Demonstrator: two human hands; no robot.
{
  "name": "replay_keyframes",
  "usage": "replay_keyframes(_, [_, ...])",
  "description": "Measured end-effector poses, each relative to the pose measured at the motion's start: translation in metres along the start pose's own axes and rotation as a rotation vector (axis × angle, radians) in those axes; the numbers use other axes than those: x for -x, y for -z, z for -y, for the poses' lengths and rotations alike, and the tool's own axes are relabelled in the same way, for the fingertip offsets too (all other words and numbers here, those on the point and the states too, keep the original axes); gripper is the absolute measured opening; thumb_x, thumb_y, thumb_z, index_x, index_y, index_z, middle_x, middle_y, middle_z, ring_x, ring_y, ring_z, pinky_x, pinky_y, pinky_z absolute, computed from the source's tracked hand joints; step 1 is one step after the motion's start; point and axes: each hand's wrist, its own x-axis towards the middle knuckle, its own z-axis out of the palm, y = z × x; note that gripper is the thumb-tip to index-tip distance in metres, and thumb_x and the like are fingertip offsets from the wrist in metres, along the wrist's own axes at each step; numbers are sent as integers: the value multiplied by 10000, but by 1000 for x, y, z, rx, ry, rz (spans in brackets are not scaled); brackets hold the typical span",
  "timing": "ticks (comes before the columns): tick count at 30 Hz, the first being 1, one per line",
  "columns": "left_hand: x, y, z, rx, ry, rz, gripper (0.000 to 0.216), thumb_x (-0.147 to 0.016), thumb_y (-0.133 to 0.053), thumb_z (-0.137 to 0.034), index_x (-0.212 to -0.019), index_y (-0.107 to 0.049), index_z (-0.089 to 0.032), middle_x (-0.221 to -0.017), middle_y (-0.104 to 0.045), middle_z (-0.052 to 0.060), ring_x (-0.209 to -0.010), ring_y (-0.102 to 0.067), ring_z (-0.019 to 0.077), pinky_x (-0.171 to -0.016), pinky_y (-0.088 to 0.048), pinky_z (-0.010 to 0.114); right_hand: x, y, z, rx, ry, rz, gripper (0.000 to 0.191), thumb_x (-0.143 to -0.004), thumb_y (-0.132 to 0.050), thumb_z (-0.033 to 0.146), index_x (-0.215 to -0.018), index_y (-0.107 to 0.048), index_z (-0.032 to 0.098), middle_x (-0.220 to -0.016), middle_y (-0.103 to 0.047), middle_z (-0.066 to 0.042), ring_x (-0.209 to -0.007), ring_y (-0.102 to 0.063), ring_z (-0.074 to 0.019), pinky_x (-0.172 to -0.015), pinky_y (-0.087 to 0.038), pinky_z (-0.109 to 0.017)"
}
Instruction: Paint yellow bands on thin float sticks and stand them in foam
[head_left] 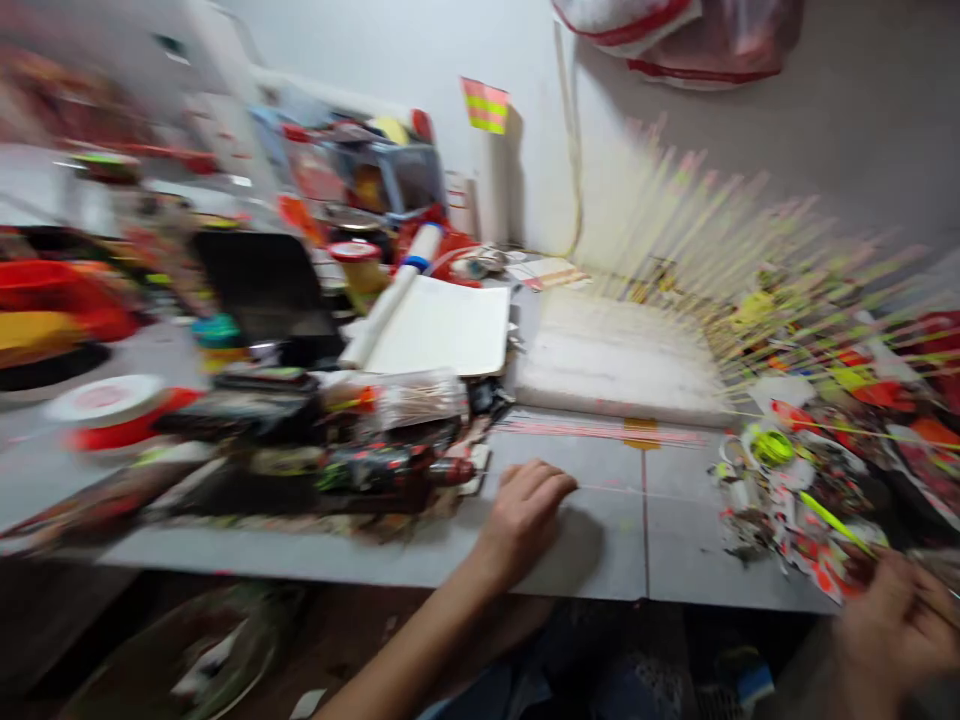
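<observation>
The left hand (521, 520) lies loosely curled, gripping nothing visible, its fingertips just beside a thin pale thread (622, 491) running rightward along the grey tiled tabletop (570, 560). The blurred right hand's grip is unreadable; a yellow-green stick (832, 520) slants toward that right hand (892, 630).

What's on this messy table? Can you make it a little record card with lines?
Left hand: resting on the grey tiled worktop, by a faint thin line
Right hand: blurred, near paper scraps and a yellow-green stick
Also nearby: pink strips, white slab
Farther: white paper sheet, paper roll, red-and-white tape roll
By the wall: fanned yellow-green sticks
</observation>
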Motion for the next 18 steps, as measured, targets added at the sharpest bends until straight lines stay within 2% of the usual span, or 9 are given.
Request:
replay_keyframes(1, [-1,2,2,-1,37,12,239,-925,-436,-112,-928,-649,-220,-817,-709,7,-777,-636,126,-754,-421,282,9,-3,13,-41,16,-28,319,-866,-598,587,-792,-643,280,-645,-610,-58,-495,-595,-254,-514,-518,-463])
replay_keyframes(4, [-6,3,8,-25,92,31,179,-950,-478,-237,-914,-653,-235,-811,-719,9,-770,-658,151,-754,-442,296,30,-12,31,-119,-3,122,309,-916,-573,518,-928,-652,220,-797,-694,-83,-604,-672,-240,-524,-553,-382])
replay_keyframes(6, [-9,0,9,-25,59,37,169,-953,-480,-263,-922,-645,-246,-813,-724,3,-755,-665,158,-739,-446,301,42,-16,30,-114,28,174,264,-923,-590,465,-952,-642,208,-860,-716,-93,-693,-709,-247,-567,-578,-363])
replay_keyframes(8, [-10,-3,8,-31,4,18,155,-954,-476,-257,-943,-630,-252,-814,-723,-2,-742,-667,160,-725,-444,302,54,-17,26,-117,53,172,214,-913,-624,425,-935,-628,212,-864,-717,-82,-746,-726,-255,-612,-594,-364])
replay_keyframes(13, [-11,-9,7,-70,-96,-47,135,-959,-465,-223,-975,-595,-254,-809,-704,-6,-713,-660,158,-702,-432,300,71,-22,25,-129,112,161,107,-936,-606,327,-941,-639,226,-843,-723,-63,-742,-720,-234,-630,-594,-359])
replay_keyframes(16, [-9,-8,13,-67,-103,6,138,-943,-481,-222,-1000,-597,-270,-827,-709,-9,-718,-665,164,-709,-442,306,73,-25,29,-142,206,162,58,-929,-604,253,-957,-654,259,-829,-723,-38,-733,-707,-221,-617,-588,-350])
replay_keyframes(18, [-6,-7,18,-71,-92,49,154,-931,-497,-218,-1027,-597,-283,-859,-718,-9,-749,-675,175,-735,-452,316,75,-26,30,-137,224,194,99,-915,-615,210,-966,-653,286,-833,-721,-23,-742,-707,-218,-607,-586,-342])
